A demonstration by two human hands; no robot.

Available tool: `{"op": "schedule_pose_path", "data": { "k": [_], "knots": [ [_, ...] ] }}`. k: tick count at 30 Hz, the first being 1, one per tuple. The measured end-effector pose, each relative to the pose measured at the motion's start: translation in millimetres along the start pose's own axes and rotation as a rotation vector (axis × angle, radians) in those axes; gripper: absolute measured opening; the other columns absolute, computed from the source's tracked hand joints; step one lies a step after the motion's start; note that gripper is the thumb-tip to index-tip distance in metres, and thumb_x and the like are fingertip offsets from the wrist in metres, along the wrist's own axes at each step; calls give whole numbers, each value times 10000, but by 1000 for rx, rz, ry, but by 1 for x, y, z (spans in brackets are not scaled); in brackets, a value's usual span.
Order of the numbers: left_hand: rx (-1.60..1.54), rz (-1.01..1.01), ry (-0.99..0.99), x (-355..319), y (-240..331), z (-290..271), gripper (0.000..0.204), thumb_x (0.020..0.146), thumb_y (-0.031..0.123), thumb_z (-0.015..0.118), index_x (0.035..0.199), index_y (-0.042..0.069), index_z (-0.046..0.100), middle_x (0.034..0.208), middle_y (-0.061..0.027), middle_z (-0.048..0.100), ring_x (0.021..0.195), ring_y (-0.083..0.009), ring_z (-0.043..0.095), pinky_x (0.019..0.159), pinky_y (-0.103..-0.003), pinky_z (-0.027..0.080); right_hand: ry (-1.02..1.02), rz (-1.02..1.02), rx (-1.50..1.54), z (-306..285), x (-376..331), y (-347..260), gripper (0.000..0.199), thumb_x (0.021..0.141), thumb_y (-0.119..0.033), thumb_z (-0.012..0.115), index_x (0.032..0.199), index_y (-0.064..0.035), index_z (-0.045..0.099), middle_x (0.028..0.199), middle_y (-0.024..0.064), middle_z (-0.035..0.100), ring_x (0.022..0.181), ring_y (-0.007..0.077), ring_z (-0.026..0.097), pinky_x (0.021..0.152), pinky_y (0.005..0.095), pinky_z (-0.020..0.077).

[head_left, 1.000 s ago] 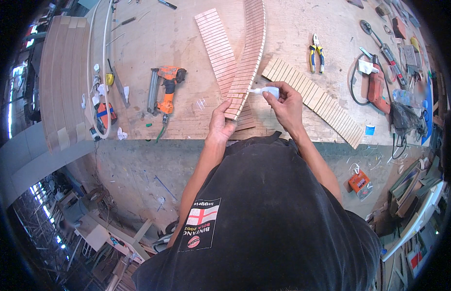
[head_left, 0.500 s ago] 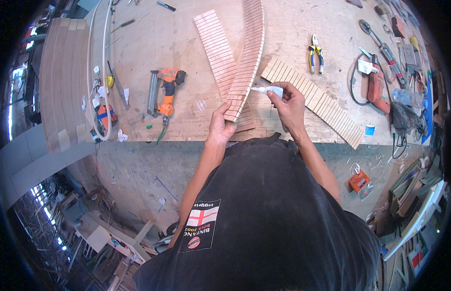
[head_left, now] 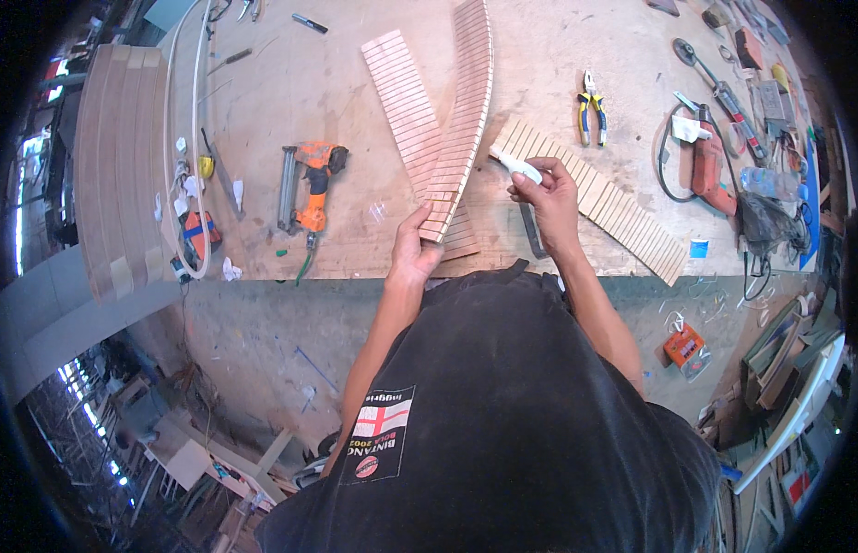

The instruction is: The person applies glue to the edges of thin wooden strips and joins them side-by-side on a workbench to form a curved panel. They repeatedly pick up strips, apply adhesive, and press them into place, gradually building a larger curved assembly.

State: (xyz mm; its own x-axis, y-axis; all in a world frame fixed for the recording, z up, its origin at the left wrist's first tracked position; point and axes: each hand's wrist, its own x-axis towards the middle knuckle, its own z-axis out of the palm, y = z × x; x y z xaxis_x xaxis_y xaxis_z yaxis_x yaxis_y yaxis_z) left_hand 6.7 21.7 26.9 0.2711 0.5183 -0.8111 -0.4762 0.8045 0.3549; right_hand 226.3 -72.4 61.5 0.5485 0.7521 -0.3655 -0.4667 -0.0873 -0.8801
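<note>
My left hand (head_left: 413, 247) is closed on the near end of a long, curved wooden strip (head_left: 466, 120) with close crosswise slots. The strip runs away from me over the workbench, its slotted edge facing right. Between the fingers and thumb of my right hand (head_left: 550, 198) is a small white glue bottle (head_left: 521, 169), its nozzle pointing up and left, apart from the strip. A second slotted strip (head_left: 401, 88) lies slanted beneath the held one. Another slotted strip (head_left: 622, 226) rests right of my right hand, partly behind it.
An orange nail gun (head_left: 313, 180) with a green hose lies to the left. Pliers (head_left: 591, 115) with yellow-blue handles lie beyond the right strip. A red power drill (head_left: 710, 166) sits farther right. Curved boards (head_left: 120, 166) stand at the left end; the workbench edge (head_left: 327, 277) is near my body.
My right hand has drawn the glue bottle away from the strip's edge, and its nozzle has tilted upward. The left hand keeps its hold on the strip; the whole view has shifted slightly.
</note>
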Motion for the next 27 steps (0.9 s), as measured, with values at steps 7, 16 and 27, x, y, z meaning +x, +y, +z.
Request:
{"op": "schedule_pose_path", "data": {
  "k": [7,16,27],
  "knots": [
    [14,2,-38,-2,3,-2,268,1024,101,622,1259,-28,624,1197,-123,726,1097,-207,711,995,-334,559,-94,178,152,-15,25,-7,255,971,-24,705,1185,-33,568,1026,92,719,914,173,735,802,290,606],
    [51,4,-41,1,7,-4,325,1018,100,636,1312,-33,601,1260,-136,706,1159,-220,690,1059,-349,536,44,14,-211,1,141,-5,248,867,-204,834,981,-15,719,811,30,671,672,106,596,625,280,495],
    [89,-12,-26,-3,6,-4,332,997,151,671,1292,2,635,1233,-101,730,1121,-206,700,1042,-366,521,187,-12,-636,42,236,-8,478,728,-398,863,903,41,791,868,194,775,812,297,759,792,395,581]
  ]
}}
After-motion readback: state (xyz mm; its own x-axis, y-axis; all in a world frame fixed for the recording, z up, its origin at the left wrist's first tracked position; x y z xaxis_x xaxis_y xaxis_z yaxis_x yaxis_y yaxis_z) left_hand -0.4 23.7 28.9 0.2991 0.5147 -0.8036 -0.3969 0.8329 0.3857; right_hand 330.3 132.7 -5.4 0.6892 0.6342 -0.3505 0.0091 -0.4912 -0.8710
